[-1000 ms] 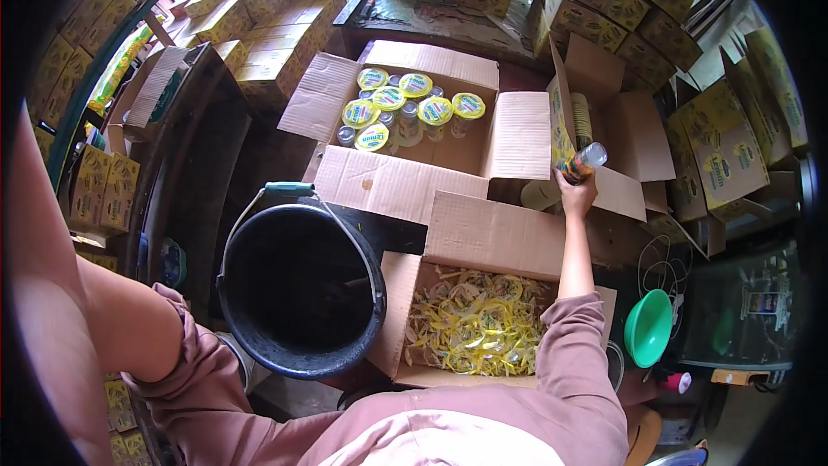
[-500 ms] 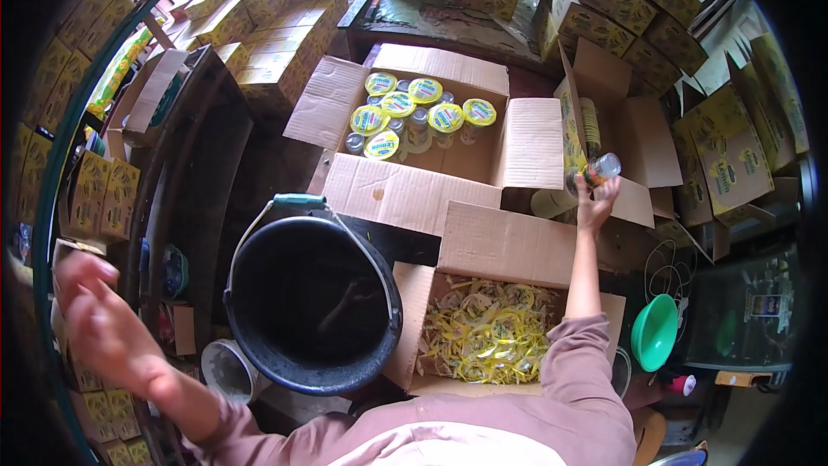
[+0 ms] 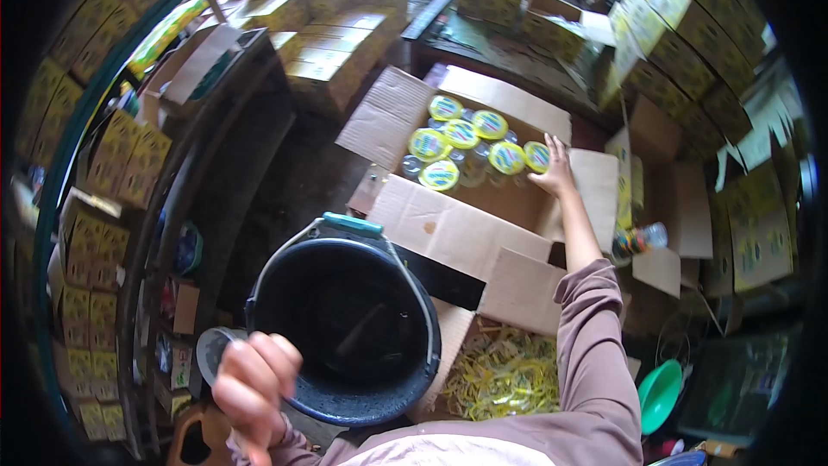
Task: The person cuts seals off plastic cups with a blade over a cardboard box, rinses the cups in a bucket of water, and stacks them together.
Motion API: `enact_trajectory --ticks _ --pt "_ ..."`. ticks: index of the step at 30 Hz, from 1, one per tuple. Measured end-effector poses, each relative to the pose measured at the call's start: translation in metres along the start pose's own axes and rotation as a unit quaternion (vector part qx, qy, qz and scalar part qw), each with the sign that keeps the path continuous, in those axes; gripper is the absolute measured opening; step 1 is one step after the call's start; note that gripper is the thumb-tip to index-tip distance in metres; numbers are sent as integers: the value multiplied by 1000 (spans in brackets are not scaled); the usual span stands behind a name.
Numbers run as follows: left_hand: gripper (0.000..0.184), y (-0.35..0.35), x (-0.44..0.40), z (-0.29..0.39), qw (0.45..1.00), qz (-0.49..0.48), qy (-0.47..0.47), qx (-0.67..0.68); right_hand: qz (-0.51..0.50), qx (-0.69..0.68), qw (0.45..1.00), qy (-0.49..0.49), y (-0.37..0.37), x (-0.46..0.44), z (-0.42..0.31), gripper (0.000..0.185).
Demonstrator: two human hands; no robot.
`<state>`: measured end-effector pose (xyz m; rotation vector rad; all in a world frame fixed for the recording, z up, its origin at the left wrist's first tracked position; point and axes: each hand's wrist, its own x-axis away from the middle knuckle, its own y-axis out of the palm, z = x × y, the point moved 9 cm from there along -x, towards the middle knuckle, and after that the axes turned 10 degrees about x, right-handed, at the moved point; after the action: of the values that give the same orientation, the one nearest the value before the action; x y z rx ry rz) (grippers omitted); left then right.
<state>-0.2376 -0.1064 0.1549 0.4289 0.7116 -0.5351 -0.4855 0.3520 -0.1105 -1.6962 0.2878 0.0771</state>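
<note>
My right hand (image 3: 556, 168) reaches into an open cardboard box (image 3: 444, 214), its fingers and thumb around a plastic cup (image 3: 536, 156) with a yellow printed lid. To its left stand several more yellow-lidded cups (image 3: 461, 134), with clear cups among them. My left hand (image 3: 257, 380) is raised near the rim of a large black bucket (image 3: 345, 328), fingers curled, nothing visible in them. A clear jar (image 3: 640, 240) with a coloured label lies tilted by the box on the right.
Below the cup box, another carton (image 3: 522, 285) holds yellow plastic strips (image 3: 504, 375). A green bowl (image 3: 660, 395) is at the lower right. Stacked printed cartons (image 3: 336, 52) stand at the back and both sides. A dark wooden shelf (image 3: 246, 138) runs along the left.
My right hand has let go of the labelled jar and moved left to the rightmost lidded cup. My left hand has come inward to the bucket, its fingers now curled. The view has shifted.
</note>
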Motion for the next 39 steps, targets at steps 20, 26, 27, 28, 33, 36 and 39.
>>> enact_trajectory --ticks 20,26,27,28,33,36,39 --pt "14 147 -12 140 898 -355 116 233 184 -97 978 -33 -252 205 -91 62" --pt "64 142 56 6 973 -150 -129 -121 99 -205 973 -30 -299 337 -151 68" --pt "76 150 76 -21 953 -144 -199 -176 90 -211 973 -34 -300 356 -161 69" --pt "84 164 88 -35 944 -159 -202 -205 71 -259 963 -29 -298 372 -170 70" --pt "65 195 143 -65 953 -100 -281 -44 93 -286 952 -57 -301 435 -212 77" --pt "39 191 152 -59 950 -73 -301 -39 187 -304 934 -9 -305 467 -191 75" --pt "36 143 167 -65 960 10 -279 -26 333 -227 888 224 -266 538 -102 52"
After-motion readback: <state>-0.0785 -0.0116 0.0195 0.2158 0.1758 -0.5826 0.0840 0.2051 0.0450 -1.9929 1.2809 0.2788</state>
